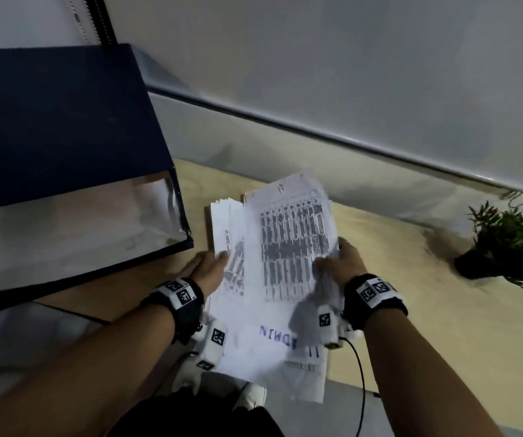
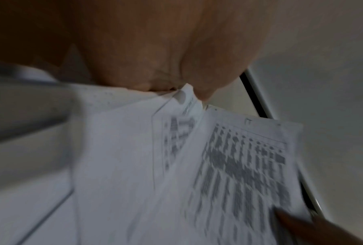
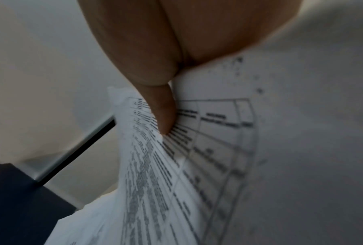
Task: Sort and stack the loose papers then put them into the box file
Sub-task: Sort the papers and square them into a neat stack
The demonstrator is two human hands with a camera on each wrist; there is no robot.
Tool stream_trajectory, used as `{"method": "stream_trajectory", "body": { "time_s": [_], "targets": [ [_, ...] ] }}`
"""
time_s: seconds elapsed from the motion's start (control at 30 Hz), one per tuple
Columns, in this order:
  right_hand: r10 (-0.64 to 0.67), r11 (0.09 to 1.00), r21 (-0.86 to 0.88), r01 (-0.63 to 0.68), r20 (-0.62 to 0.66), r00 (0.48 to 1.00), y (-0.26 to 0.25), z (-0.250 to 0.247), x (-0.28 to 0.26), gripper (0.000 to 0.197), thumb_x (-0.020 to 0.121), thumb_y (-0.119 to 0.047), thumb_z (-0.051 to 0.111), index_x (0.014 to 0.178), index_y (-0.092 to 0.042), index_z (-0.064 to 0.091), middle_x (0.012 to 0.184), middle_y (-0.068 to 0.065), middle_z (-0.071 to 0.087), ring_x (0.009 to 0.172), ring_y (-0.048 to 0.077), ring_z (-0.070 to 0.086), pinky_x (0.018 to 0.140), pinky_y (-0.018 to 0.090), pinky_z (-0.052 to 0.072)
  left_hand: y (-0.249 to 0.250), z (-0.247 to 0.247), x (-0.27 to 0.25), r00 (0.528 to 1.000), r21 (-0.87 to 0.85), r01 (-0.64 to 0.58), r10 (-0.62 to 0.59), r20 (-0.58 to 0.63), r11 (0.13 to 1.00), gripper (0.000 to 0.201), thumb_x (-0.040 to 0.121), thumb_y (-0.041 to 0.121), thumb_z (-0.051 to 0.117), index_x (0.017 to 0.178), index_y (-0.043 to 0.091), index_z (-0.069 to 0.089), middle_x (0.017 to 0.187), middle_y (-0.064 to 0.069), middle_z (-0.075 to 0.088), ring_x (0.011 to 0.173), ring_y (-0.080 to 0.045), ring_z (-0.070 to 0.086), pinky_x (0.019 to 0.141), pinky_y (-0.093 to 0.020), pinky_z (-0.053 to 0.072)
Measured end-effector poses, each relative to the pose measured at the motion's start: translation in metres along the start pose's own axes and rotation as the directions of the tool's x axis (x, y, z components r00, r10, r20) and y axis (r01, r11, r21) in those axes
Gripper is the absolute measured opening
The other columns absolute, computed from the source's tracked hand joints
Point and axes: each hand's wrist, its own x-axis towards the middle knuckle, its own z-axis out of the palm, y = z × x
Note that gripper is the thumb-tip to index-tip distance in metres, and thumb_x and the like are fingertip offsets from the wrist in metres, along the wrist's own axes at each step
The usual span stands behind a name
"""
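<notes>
A loose stack of white printed papers (image 1: 282,263) is held above the wooden table (image 1: 411,294), its sheets fanned and uneven. My left hand (image 1: 209,269) grips the stack's left edge; the left wrist view shows the thumb and fingers pinching the papers (image 2: 197,165). My right hand (image 1: 339,263) grips the right edge, with its thumb (image 3: 161,109) pressed on a sheet of printed tables (image 3: 197,157). The dark blue box file (image 1: 64,152) lies open at the left, its pale inside (image 1: 74,228) showing.
A small potted plant (image 1: 512,244) stands on the table at the right. A grey wall with a metal rail (image 1: 317,127) runs behind the table. A black cable (image 1: 359,373) hangs from my right wrist.
</notes>
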Motion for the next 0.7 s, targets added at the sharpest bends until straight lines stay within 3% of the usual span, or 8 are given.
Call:
{"method": "stream_trajectory", "body": {
  "time_s": [0.03, 0.1, 0.17, 0.27, 0.37, 0.47, 0.6, 0.7],
  "targets": [
    [0.030, 1.000, -0.003, -0.030, -0.006, 1.000, 0.000, 0.008, 0.004, 0.036, 0.079, -0.005, 0.069, 0.113, -0.009, 0.059, 0.095, 0.012, 0.072, 0.086, 0.029, 0.069, 0.078, 0.039, 0.058, 0.001, 0.003, 0.000, 1.000, 0.031, 0.010, -0.010, -0.009, 0.999, 0.027, 0.100, 0.043, 0.043, 0.095, 0.018, 0.052, 0.120, 0.001, 0.045, 0.112, -0.010, 0.041, 0.092, -0.020, 0.030],
    [0.089, 0.991, -0.091, -0.093, -0.057, 0.994, 0.006, 0.026, 0.006, 0.047, 0.090, -0.017, 0.061, 0.133, -0.007, 0.046, 0.114, 0.018, 0.066, 0.103, 0.034, 0.064, 0.089, 0.037, 0.051, 0.001, 0.008, -0.003, 0.999, 0.070, -0.022, 0.020, 0.029, 0.997, 0.020, 0.098, 0.039, 0.048, 0.101, 0.021, 0.042, 0.115, -0.003, 0.042, 0.105, -0.015, 0.042, 0.087, -0.024, 0.030],
    [0.135, 0.960, -0.247, -0.134, -0.016, 0.991, 0.013, 0.042, -0.003, 0.049, 0.096, -0.022, 0.050, 0.139, -0.004, 0.038, 0.129, 0.022, 0.057, 0.117, 0.036, 0.057, 0.094, 0.036, 0.044, -0.002, 0.015, -0.004, 0.997, 0.125, -0.044, 0.036, 0.065, 0.991, 0.061, 0.085, 0.053, 0.049, 0.129, 0.012, 0.042, 0.133, -0.008, 0.049, 0.118, -0.026, 0.051, 0.096, -0.035, 0.039],
    [0.128, 0.948, -0.303, -0.096, 0.086, 0.988, 0.018, 0.064, -0.018, 0.052, 0.096, -0.014, 0.046, 0.142, 0.005, 0.030, 0.142, 0.023, 0.045, 0.130, 0.034, 0.046, 0.104, 0.035, 0.036, -0.006, 0.015, 0.002, 0.999, 0.333, -0.002, -0.016, 0.050, 0.943, 0.098, 0.075, 0.071, 0.039, 0.147, 0.007, 0.020, 0.155, -0.009, 0.030, 0.141, -0.031, 0.032, 0.114, -0.043, 0.027],
    [0.153, 0.913, -0.388, -0.129, 0.031, 0.988, 0.022, 0.074, -0.023, 0.066, 0.094, -0.017, 0.047, 0.152, -0.006, 0.017, 0.149, 0.019, 0.032, 0.136, 0.038, 0.034, 0.110, 0.041, 0.031, 0.005, 0.006, 0.007, 0.999, 0.356, -0.036, 0.028, 0.028, 0.934, 0.080, 0.086, 0.058, 0.051, 0.142, 0.003, 0.034, 0.147, -0.013, 0.044, 0.127, -0.026, 0.047, 0.104, -0.031, 0.036],
    [0.156, 0.867, -0.480, -0.134, 0.006, 0.988, 0.030, 0.081, -0.027, 0.061, 0.093, -0.028, 0.043, 0.149, -0.015, 0.024, 0.146, 0.013, 0.032, 0.132, 0.038, 0.031, 0.106, 0.047, 0.033, 0.011, 0.001, 0.013, 0.992, 0.370, -0.116, 0.129, -0.011, 0.922, 0.064, 0.084, 0.045, 0.064, 0.131, 0.004, 0.050, 0.133, -0.013, 0.058, 0.115, -0.027, 0.059, 0.096, -0.032, 0.047],
    [0.178, 0.904, -0.383, -0.188, -0.060, 0.982, 0.029, 0.069, -0.027, 0.075, 0.085, -0.040, 0.061, 0.147, -0.016, 0.027, 0.149, 0.011, 0.030, 0.134, 0.037, 0.030, 0.108, 0.050, 0.033, 0.014, 0.008, 0.003, 0.962, 0.270, -0.260, 0.274, -0.013, 0.927, 0.060, 0.092, 0.018, 0.063, 0.144, 0.004, 0.036, 0.148, -0.013, 0.042, 0.136, -0.029, 0.042, 0.111, -0.034, 0.034],
    [0.073, 0.997, -0.026, -0.078, -0.149, 0.986, 0.024, 0.040, -0.022, 0.111, 0.065, -0.050, 0.084, 0.151, -0.016, 0.022, 0.152, 0.008, 0.034, 0.136, 0.029, 0.038, 0.109, 0.046, 0.037, 0.028, 0.003, -0.017, 0.849, 0.124, -0.518, 0.526, -0.046, 0.846, 0.056, 0.091, 0.011, 0.064, 0.142, 0.003, 0.041, 0.144, -0.009, 0.049, 0.135, -0.023, 0.044, 0.113, -0.035, 0.033]
  ]
}}
